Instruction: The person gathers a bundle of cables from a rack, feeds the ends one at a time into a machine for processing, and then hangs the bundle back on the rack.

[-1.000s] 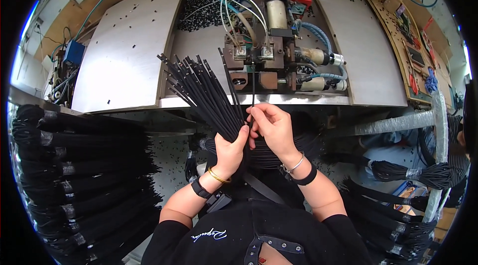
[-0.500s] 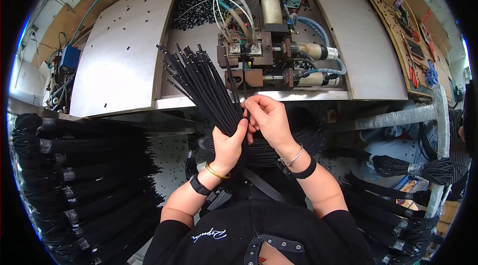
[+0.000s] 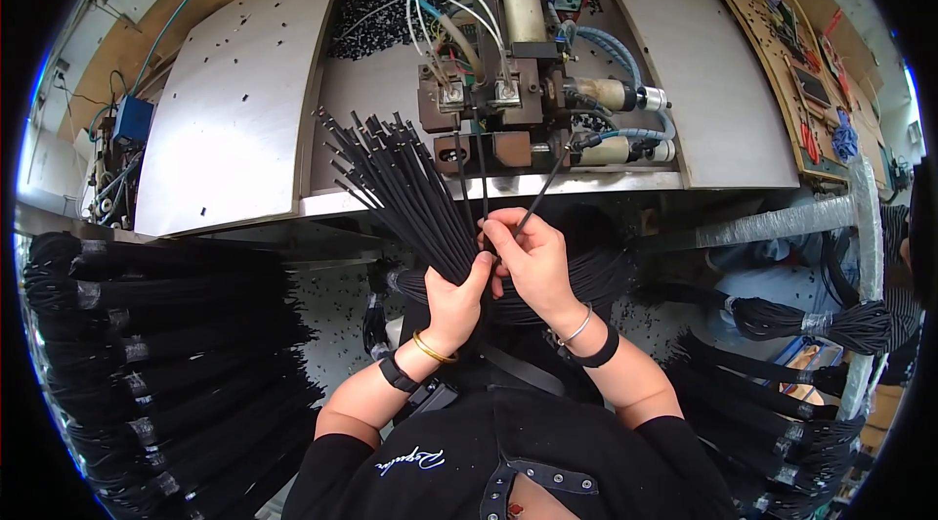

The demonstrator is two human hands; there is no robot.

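Left hand [image 3: 457, 293] gripped the fanned cable bundle [image 3: 396, 183]; right hand [image 3: 532, 261] pinched one cable [image 3: 543, 190], tip aimed at the machine [image 3: 508, 119] above. Best to keep it straight and the bundle steady.

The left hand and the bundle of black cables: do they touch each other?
Touching. The head view shows the left hand closed around the lower part of the bundle of black cables, whose ends fan out up and to the left above the fist.

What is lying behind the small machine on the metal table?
Behind the machine, a heap of small black pieces covers the metal table. How far the heap reaches under the machine's wires is hidden.
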